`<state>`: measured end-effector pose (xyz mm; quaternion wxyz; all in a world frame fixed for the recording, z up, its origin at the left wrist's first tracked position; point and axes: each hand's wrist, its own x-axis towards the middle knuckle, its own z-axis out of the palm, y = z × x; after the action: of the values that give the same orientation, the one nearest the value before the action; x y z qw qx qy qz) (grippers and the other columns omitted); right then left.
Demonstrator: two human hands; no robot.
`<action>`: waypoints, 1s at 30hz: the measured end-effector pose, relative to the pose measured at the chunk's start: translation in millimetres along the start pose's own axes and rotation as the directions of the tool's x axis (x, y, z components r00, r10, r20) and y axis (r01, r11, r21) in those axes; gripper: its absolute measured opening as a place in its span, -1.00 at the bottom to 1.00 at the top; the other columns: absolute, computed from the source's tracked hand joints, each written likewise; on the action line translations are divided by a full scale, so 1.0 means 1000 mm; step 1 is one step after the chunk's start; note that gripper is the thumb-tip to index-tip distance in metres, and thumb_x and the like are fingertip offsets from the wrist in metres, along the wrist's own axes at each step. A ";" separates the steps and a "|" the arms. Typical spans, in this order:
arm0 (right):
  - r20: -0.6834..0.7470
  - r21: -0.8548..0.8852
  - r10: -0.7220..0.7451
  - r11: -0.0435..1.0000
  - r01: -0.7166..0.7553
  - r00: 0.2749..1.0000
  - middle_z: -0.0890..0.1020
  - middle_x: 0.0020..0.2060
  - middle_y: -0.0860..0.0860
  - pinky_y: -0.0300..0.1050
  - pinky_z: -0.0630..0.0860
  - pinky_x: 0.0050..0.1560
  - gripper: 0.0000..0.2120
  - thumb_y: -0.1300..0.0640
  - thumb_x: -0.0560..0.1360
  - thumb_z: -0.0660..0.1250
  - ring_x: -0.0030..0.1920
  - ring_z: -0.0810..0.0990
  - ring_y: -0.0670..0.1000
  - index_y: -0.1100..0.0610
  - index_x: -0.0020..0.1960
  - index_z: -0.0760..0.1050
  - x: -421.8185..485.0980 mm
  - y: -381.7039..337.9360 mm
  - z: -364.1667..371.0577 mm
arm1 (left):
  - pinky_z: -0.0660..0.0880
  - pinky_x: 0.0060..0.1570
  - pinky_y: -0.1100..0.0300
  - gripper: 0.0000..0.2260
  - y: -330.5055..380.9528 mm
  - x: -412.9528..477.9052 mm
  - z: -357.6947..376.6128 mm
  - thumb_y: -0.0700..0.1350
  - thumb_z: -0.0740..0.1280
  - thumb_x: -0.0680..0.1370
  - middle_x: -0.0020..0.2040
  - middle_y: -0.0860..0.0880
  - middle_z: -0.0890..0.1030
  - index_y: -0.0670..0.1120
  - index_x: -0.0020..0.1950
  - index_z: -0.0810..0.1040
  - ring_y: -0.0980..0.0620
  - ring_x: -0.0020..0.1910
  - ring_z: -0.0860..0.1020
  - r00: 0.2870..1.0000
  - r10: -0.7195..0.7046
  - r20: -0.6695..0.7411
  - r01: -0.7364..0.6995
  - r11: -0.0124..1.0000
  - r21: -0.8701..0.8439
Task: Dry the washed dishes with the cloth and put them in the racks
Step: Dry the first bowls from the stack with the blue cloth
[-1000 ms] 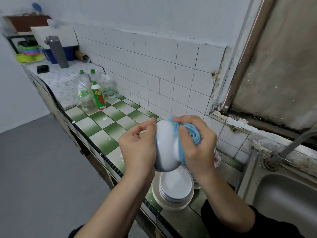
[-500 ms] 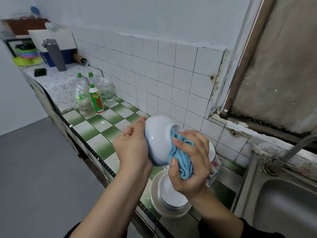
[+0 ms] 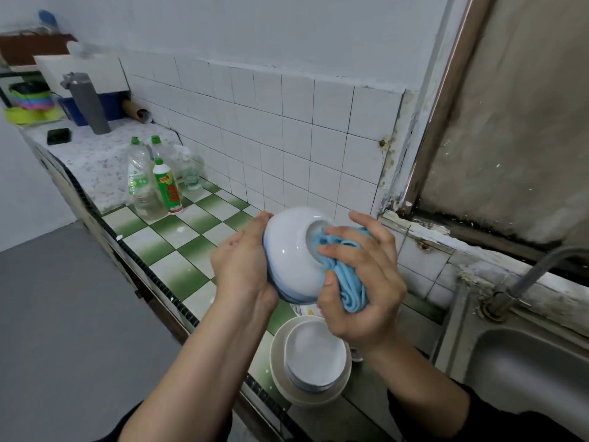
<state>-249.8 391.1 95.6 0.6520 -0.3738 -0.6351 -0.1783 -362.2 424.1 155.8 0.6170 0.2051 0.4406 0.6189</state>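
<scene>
bowl (image 3: 287, 250) inside: hidden | sink (image 3: 526, 374): cut off right edge

Two hands are counted, left hand (image 3: 242, 266) and right hand (image 3: 366, 288), with one white bowl (image 3: 287, 253) and one blue cloth (image 3: 350, 282) held. On the bench (image 3: 191, 275), one cream plate (image 3: 280, 378) is topped by a stack of white dishes (image 3: 314, 355), number can't be told tbh. Four bottles are spotted: two clear bottles (image 3: 139, 183), one green-labelled bottle (image 3: 167, 186), one spray bottle (image 3: 189, 173). One grey flask (image 3: 87, 103), one tap (image 3: 535, 275), one sink (image 3: 526, 378).
</scene>
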 end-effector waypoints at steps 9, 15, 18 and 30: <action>-0.066 0.197 0.174 0.968 -0.158 0.983 0.56 0.02 0.20 0.07 0.43 0.23 -0.75 0.20 0.41 0.20 0.17 0.51 0.10 0.22 0.05 0.50 -0.009 -0.011 0.007 | 0.51 -0.48 0.23 -0.86 0.003 -0.004 -0.006 -0.24 0.42 0.49 -0.47 0.01 0.58 -0.16 -0.26 0.57 0.06 -0.53 0.50 1.000 -0.004 0.001 0.004 1.000 0.008; 0.204 0.501 0.853 0.331 -0.800 0.480 0.67 -0.28 -0.04 -0.18 0.51 -0.19 -0.80 0.13 0.33 0.25 -0.23 0.59 -0.05 0.03 -0.28 0.66 0.043 -0.027 0.008 | 0.55 -0.32 0.22 -0.83 0.014 -0.011 -0.019 -0.24 0.39 0.52 -0.32 0.00 0.65 -0.14 -0.28 0.62 0.08 -0.37 0.57 0.980 0.148 0.134 -0.158 0.985 0.074; 0.341 0.321 0.804 0.387 -0.864 0.487 0.69 -0.28 -0.04 -0.14 0.50 -0.16 -0.80 0.09 0.32 0.25 -0.22 0.60 -0.03 0.02 -0.32 0.66 0.058 -0.027 -0.002 | 0.52 -0.31 0.28 -0.70 0.011 -0.022 -0.022 -0.27 0.36 0.54 -0.35 0.05 0.67 -0.11 -0.40 0.62 0.14 -0.36 0.58 0.936 0.269 0.225 -0.311 0.933 0.179; 0.291 -0.022 0.630 0.756 -0.654 0.720 0.66 -0.20 -0.11 -0.22 0.46 -0.10 -0.82 0.02 0.34 0.25 -0.12 0.59 -0.10 0.01 -0.17 0.59 0.034 -0.036 -0.012 | 0.48 -0.34 0.27 -0.76 -0.009 -0.023 -0.021 -0.23 0.41 0.52 -0.34 -0.04 0.61 -0.14 -0.36 0.56 0.10 -0.43 0.51 0.970 0.210 0.124 -0.237 0.929 0.283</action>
<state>-262.2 366.9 138.5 0.5913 -0.5647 -0.5585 0.1399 -369.8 395.2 144.1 0.5243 0.3722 0.4732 0.6022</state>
